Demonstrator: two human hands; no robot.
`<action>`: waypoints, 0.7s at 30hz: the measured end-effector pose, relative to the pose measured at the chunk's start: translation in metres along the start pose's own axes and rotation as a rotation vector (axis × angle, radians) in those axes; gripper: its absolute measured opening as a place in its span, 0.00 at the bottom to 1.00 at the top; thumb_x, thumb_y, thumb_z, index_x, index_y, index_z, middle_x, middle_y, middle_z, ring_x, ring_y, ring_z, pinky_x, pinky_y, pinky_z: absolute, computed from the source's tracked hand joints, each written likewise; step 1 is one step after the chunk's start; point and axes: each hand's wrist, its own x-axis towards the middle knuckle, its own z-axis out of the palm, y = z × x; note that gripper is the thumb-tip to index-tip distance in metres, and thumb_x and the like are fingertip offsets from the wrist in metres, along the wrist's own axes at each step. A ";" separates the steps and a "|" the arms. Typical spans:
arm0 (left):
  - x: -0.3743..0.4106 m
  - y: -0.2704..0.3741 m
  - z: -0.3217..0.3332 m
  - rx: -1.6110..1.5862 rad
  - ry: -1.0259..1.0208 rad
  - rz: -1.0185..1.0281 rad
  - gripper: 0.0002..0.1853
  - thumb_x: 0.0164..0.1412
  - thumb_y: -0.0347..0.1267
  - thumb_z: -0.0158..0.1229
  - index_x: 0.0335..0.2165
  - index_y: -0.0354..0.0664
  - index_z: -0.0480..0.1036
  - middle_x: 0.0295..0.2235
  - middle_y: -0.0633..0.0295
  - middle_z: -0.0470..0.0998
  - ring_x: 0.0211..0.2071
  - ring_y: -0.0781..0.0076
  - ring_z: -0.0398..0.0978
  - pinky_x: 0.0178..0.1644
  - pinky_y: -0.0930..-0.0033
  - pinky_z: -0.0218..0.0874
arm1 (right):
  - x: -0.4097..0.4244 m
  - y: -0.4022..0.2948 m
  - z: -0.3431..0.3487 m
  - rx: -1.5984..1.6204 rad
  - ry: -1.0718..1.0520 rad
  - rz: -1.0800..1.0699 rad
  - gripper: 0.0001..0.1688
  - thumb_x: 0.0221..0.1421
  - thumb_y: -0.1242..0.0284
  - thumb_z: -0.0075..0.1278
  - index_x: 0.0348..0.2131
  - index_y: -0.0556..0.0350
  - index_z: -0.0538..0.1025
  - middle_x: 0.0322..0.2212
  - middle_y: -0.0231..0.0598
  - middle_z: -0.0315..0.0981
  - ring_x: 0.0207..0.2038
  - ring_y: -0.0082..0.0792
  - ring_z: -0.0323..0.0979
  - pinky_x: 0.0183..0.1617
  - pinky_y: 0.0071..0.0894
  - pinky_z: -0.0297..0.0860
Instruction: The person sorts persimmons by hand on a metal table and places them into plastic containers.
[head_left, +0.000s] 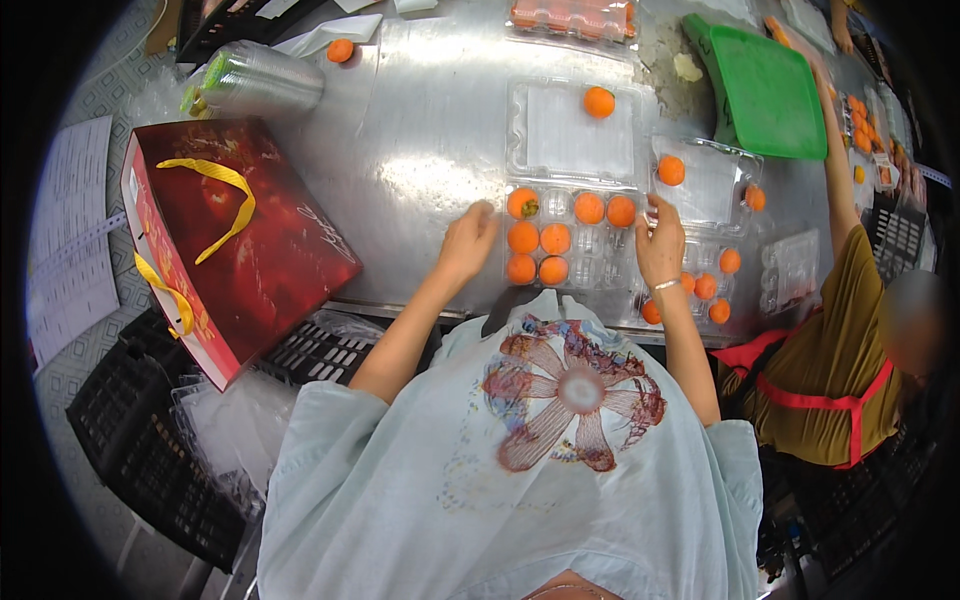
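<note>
Before me on a metal table lies a clear plastic clamshell tray (589, 244) with its lid (547, 131) folded back. Several orange fruits (555, 238) sit in its cups, mostly on the left and along the far row; another orange fruit (599, 102) rests on the lid. My left hand (471, 232) is beside the tray's left edge, fingers loosely bent and no fruit visible in it. At the tray's right edge is my right hand (661, 238), wearing a bracelet; whether its fingers grip the edge is unclear. A second clear tray (701, 251) holding orange fruits lies partly under my right wrist.
A red gift bag (247, 232) with yellow handles and a stack of clear lids (262, 77) are at left. At right are a green plastic scoop (772, 94), a small clear tray (790, 270) and a co-worker (825, 375) with one arm stretched over the table.
</note>
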 end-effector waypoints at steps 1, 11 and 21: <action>-0.004 -0.006 0.004 -0.047 -0.050 -0.014 0.17 0.64 0.35 0.54 0.47 0.35 0.70 0.30 0.52 0.79 0.32 0.60 0.79 0.38 0.60 0.69 | -0.011 0.007 0.003 0.015 -0.022 0.054 0.22 0.54 0.79 0.51 0.49 0.65 0.74 0.42 0.53 0.76 0.41 0.47 0.77 0.47 0.43 0.72; -0.008 -0.009 0.002 -0.116 -0.142 -0.029 0.07 0.64 0.29 0.49 0.36 0.34 0.66 0.25 0.54 0.77 0.24 0.67 0.77 0.28 0.65 0.70 | -0.040 0.023 0.027 0.249 -0.122 0.150 0.24 0.55 0.83 0.49 0.53 0.67 0.72 0.42 0.51 0.79 0.40 0.40 0.80 0.47 0.32 0.75; -0.014 -0.020 -0.030 -0.131 -0.200 -0.140 0.04 0.63 0.26 0.46 0.33 0.36 0.65 0.24 0.55 0.76 0.23 0.68 0.77 0.26 0.64 0.70 | -0.045 -0.054 0.018 -0.275 -0.184 -0.030 0.39 0.43 0.76 0.66 0.56 0.52 0.72 0.49 0.48 0.70 0.51 0.47 0.70 0.50 0.42 0.73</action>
